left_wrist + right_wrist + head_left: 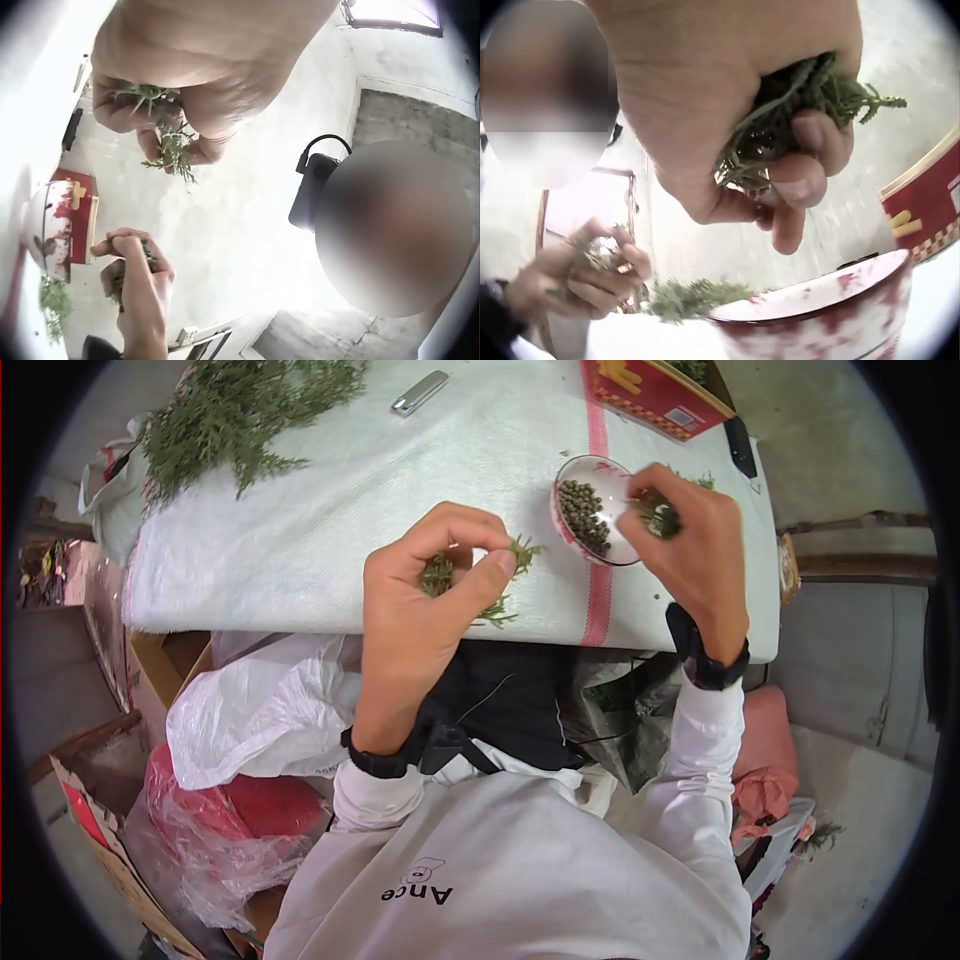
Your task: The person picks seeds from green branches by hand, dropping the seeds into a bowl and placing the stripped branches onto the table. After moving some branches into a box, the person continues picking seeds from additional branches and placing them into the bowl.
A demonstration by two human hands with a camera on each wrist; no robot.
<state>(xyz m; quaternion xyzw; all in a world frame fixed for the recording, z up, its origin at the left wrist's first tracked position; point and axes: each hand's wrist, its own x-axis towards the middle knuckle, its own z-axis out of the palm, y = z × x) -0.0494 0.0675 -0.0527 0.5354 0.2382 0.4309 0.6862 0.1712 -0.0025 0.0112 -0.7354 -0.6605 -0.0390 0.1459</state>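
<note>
Head view — right hand [690, 525] seemingly clears bowl rim [592, 457].

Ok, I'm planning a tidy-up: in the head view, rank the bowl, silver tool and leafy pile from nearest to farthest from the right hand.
1. Bowl, just left of the right hand.
2. Silver tool, farther left.
3. Leafy pile, farthest left.
</note>
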